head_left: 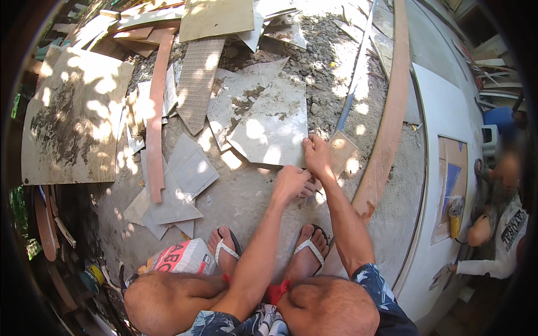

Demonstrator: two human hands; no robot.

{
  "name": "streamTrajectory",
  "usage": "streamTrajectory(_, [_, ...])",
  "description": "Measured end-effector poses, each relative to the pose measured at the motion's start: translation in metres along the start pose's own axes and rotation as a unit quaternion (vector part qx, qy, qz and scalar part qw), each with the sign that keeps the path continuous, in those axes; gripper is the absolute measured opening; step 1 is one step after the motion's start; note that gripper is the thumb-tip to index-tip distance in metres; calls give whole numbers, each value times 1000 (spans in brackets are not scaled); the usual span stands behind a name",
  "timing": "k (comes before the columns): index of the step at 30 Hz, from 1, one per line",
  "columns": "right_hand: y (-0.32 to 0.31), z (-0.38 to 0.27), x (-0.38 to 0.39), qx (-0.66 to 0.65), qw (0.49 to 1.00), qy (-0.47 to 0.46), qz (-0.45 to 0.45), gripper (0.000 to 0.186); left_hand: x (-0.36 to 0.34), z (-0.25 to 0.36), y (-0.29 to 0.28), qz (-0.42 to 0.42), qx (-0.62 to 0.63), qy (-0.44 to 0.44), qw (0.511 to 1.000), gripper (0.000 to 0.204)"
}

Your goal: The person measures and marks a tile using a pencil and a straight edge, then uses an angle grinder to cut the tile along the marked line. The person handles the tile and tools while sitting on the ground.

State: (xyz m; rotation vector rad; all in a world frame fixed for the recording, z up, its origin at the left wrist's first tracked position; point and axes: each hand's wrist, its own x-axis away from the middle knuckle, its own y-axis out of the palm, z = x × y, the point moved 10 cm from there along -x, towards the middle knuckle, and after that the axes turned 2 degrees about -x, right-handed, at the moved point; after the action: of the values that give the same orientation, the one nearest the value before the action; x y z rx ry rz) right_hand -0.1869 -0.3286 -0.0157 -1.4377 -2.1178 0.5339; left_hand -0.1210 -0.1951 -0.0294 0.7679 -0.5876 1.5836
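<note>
A pale, broken tile (274, 123) with dirt smears lies in front of me. My right hand (318, 155) is closed at its lower right corner, thumb lapping the edge. A tiny yellow spot shows between those fingers; I cannot make out what it is. Just below the same corner, my left hand (294, 182) is closed with its fingers curled inward, close under my right wrist. Whatever it holds, if anything, is hidden. A brownish square tile (343, 150) lies right behind my right hand.
Broken grey tiles (182, 168) and a reddish wood strip (157, 117) lie left. A large dirty board (73, 117) stands beyond them. On the right run a long plank (386, 123) and a white door panel (434, 134). Another person (504, 235) works with a yellow-bodied tool (455, 218).
</note>
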Motion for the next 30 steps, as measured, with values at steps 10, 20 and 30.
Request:
streamTrajectory(10, [-78, -7, 48, 72, 977, -121, 159, 13, 23, -4, -187, 459, -29, 123, 879, 28])
streamTrajectory(20, [-101, 82, 133, 245, 961, -37, 120, 50, -22, -61, -97, 382, 332, 94, 857, 48])
streamTrajectory(30, [-70, 41, 74, 189, 958, 199, 77, 119, -45, -58, -79, 228, 501, 84, 831, 53])
